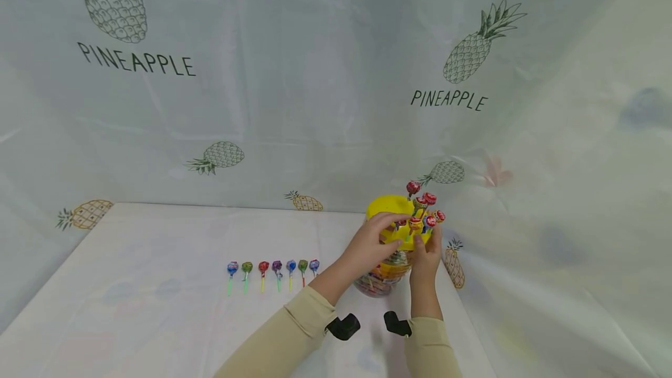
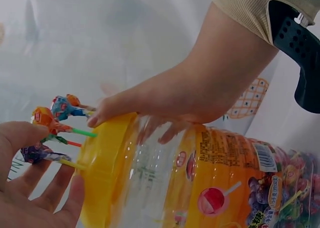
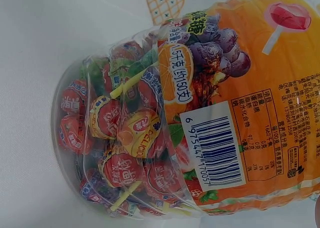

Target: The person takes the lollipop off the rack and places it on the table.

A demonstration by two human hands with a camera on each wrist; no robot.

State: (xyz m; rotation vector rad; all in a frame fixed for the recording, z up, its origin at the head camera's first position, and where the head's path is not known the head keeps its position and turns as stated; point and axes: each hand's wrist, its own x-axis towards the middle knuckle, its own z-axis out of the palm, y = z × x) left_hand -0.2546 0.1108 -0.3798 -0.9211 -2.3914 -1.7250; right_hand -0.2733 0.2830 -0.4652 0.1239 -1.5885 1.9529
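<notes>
A clear candy jar with an orange label and a yellow lid stands at the table's right side. Several wrapped lollipops stick up from the lid, among them an orange one on a green stick and a purple one on a yellow stick. My left hand reaches over the lid, fingers extended around these lollipops and thumb at the lid's edge. My right hand grips the jar at its lid from the right, some fingers showing through the clear wall. More lollipops fill the jar's bottom.
Left of the jar, several lollipops lie in a row on the white table, heads toward the back. A pineapple-print curtain hangs behind the table and along its right side. Black wrist mounts sit by both sleeves.
</notes>
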